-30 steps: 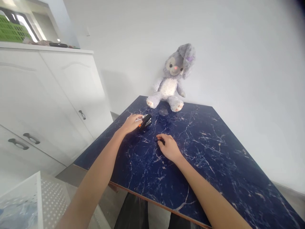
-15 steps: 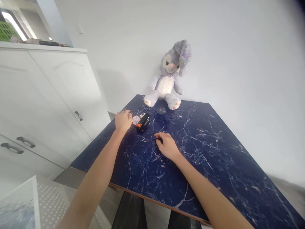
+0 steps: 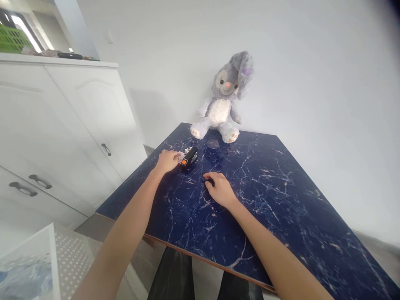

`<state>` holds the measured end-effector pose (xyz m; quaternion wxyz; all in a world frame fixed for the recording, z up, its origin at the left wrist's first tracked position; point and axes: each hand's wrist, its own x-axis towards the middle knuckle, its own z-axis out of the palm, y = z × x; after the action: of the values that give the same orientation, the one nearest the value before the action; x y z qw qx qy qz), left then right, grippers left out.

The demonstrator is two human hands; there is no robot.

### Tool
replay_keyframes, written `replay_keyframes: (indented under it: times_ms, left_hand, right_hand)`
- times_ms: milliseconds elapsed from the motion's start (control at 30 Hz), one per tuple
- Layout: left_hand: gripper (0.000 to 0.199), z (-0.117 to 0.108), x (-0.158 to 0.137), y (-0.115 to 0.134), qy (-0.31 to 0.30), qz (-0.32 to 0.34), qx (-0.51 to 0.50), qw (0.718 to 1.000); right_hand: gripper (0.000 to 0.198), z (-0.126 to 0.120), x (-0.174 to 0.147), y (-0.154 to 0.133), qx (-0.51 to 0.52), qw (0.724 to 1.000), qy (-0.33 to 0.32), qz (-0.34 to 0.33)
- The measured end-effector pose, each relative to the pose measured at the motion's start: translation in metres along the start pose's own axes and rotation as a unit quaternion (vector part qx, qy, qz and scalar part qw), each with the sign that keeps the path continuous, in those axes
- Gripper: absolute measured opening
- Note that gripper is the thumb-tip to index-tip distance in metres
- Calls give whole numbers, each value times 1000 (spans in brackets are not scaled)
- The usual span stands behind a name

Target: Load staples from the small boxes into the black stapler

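My left hand (image 3: 168, 161) is at a small red-and-white box (image 3: 181, 156) on the table, its fingers closed on the left side and covering part of it. Directly right of the box lies a black stapler (image 3: 190, 156) with an orange patch at its near end. A small white piece with dark print (image 3: 188, 150) shows behind them. My right hand (image 3: 218, 190) rests on the tabletop, nearer to me and right of the stapler. Its fingers are loosely curved, the thumb is apart from them, and nothing is held.
The dark blue marbled table (image 3: 250, 196) stands against a white wall. A grey plush rabbit (image 3: 220, 106) sits at its back edge. White cabinets (image 3: 90, 108) rise on the left, and a white perforated bin (image 3: 70, 254) is on the floor at lower left.
My left hand has come a little nearer and to the right, onto the small box, hiding more of it. My right hand stays in place. The view has shifted slightly.
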<state>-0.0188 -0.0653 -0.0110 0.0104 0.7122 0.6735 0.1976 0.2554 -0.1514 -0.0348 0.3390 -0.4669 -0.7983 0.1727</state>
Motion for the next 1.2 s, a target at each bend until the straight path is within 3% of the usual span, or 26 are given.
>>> replay_keyframes:
  times_ms: [167, 467, 800, 967, 1100, 1200]
  left_hand:
    - [42, 1, 15, 5, 14, -6, -29, 999]
    - [31, 0, 80, 25, -111, 52, -78, 989]
    - [48, -10, 75, 15, -162, 52, -50, 984]
    - [44, -22, 80, 15, -188, 50, -26, 981]
    - [49, -40, 82, -1, -169, -12, 16, 985]
    - [50, -50, 70, -18, -189, -78, 46, 978]
  right_hand:
    - [27, 1, 2, 1, 7, 1000, 7, -1]
    - [30, 0, 5, 2, 17, 1000, 3, 0]
    - [29, -2, 4, 0, 10, 1000, -2, -3]
    - [28, -1, 4, 1, 6, 1000, -4, -8]
    - [28, -1, 5, 3, 7, 1000, -2, -13]
    - [26, 0, 4, 3, 2, 1000, 0, -15]
